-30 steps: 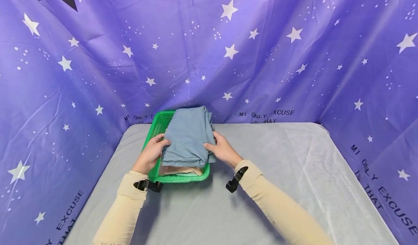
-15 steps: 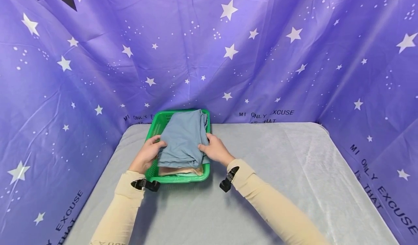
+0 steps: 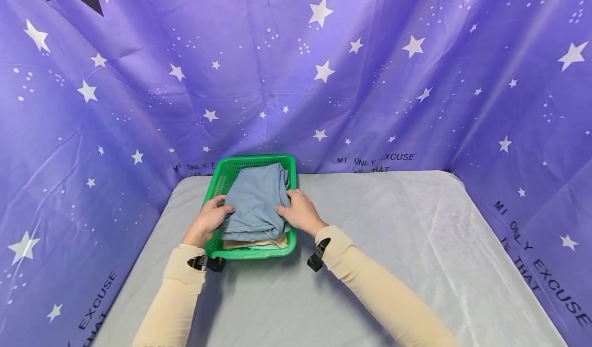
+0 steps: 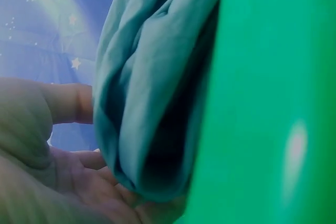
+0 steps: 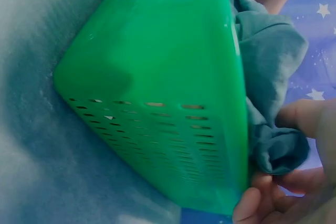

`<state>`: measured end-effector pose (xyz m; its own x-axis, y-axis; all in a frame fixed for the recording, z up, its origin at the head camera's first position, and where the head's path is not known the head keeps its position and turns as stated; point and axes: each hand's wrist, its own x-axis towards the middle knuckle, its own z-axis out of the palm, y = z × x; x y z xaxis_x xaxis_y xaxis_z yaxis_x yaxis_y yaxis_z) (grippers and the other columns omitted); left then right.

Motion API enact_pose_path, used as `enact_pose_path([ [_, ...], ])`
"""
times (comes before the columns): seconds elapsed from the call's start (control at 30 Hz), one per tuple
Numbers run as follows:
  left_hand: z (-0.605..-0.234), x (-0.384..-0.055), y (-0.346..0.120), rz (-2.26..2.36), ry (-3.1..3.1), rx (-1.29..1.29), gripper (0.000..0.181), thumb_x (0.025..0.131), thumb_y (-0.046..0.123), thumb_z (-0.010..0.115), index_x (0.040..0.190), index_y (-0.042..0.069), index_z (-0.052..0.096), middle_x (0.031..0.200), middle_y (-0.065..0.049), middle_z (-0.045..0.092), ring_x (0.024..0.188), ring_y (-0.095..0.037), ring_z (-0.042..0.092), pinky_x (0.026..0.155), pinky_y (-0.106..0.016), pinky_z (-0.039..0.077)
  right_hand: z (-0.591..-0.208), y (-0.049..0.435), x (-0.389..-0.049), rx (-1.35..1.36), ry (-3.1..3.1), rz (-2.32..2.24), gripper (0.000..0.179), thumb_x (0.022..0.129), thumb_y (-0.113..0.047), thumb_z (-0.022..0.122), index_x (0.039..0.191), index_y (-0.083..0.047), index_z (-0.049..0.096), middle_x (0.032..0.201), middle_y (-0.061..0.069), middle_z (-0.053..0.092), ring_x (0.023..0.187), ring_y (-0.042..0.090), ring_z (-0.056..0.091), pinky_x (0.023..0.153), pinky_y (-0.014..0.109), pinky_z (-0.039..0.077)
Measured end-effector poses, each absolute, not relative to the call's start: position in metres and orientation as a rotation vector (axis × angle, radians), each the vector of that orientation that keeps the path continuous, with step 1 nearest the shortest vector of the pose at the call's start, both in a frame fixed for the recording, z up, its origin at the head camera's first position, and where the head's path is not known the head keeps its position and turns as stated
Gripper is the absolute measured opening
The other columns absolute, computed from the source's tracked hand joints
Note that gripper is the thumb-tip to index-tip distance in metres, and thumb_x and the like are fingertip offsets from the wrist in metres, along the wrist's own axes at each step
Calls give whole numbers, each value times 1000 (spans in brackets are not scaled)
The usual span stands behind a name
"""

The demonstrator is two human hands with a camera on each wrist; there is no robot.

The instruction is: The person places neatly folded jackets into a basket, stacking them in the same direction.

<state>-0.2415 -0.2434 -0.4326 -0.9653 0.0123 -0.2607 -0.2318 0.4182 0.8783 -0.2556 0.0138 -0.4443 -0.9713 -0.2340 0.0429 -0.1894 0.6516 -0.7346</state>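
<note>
A folded blue-grey cloth garment (image 3: 255, 200) lies over the opening of a green plastic basket (image 3: 259, 254). My left hand (image 3: 208, 220) grips its left edge, thumb on top and fingers beneath. On the opposite side my right hand (image 3: 302, 212) pinches the right edge at the basket's rim. The left wrist view shows the folded layers of the garment (image 4: 152, 77) between thumb and fingers. In the right wrist view the garment (image 5: 270, 66) bulges above the rim, held by the right hand (image 5: 310, 166). Below it, peach and pale green cloth (image 3: 277, 243) shows inside the basket.
The basket stands near the back left of a table covered in grey plush cloth (image 3: 393, 244). A purple star-print curtain (image 3: 277, 79) hangs right behind the table and along both sides. Each wrist carries a black strapped camera (image 3: 214, 263).
Both hands have brought the garment slightly left, nearer and down into the basket. More of the basket's back rim now shows. The hands keep their hold.
</note>
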Motion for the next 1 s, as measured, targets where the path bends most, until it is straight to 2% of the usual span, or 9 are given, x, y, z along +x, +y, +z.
enact_pose_path([
  [0.07,-431,-241,-242,1537,2467,-175,62,104,13,50,158,-4,26,150,-29,40,129,-40,47,106,-53,43,-443,14,-253,-379,2828,-1220,59,97,-28,69,145,1,52,137,18,60,129,35,59,109,48,48],
  [0.27,-421,-239,-236,1305,2570,-165,74,103,21,58,161,-2,18,158,-33,30,143,-49,37,111,-61,40,-442,13,-245,-495,2925,-1144,34,97,-24,70,124,-6,60,114,11,67,104,28,65,92,44,54],
  [0.33,-419,-239,-234,1206,2618,-174,79,101,24,62,161,-1,17,159,-33,29,145,-50,34,113,-62,39,-444,13,-244,-548,2959,-1081,27,97,-24,70,118,-7,63,111,9,68,102,27,65,90,43,55],
  [0.4,-419,-239,-231,1128,2662,-173,81,100,26,65,160,-1,19,157,-33,34,144,-50,37,113,-62,40,-447,13,-244,-612,3001,-1006,23,97,-24,71,113,-8,67,112,8,69,104,26,65,95,42,54],
  [0.53,-422,-239,-225,1008,2736,-152,86,97,26,70,159,-1,18,155,-34,37,142,-52,39,112,-63,41,-451,14,-243,-710,3073,-829,23,96,-28,73,111,-10,74,110,6,71,99,25,61,94,39,51],
  [0.67,-427,-239,-220,866,2785,-133,91,95,28,72,161,1,16,157,-35,36,141,-53,40,111,-63,42,-454,14,-243,-774,3119,-629,26,94,-35,74,112,-15,78,108,3,71,91,23,52,81,36,44],
  [0.77,-432,-239,-218,745,2808,-101,89,95,29,73,161,1,21,156,-34,38,140,-53,42,110,-62,43,-455,14,-243,-796,3131,-523,28,94,-38,74,113,-18,79,108,1,71,90,22,47,78,36,36],
  [1.0,-436,-238,-218,676,2798,-64,83,93,30,75,158,3,31,156,-31,41,140,-53,43,108,-63,44,-456,18,-240,-820,3097,-473,28,96,-38,71,117,-21,78,109,0,68,93,23,42,90,46,32],
])
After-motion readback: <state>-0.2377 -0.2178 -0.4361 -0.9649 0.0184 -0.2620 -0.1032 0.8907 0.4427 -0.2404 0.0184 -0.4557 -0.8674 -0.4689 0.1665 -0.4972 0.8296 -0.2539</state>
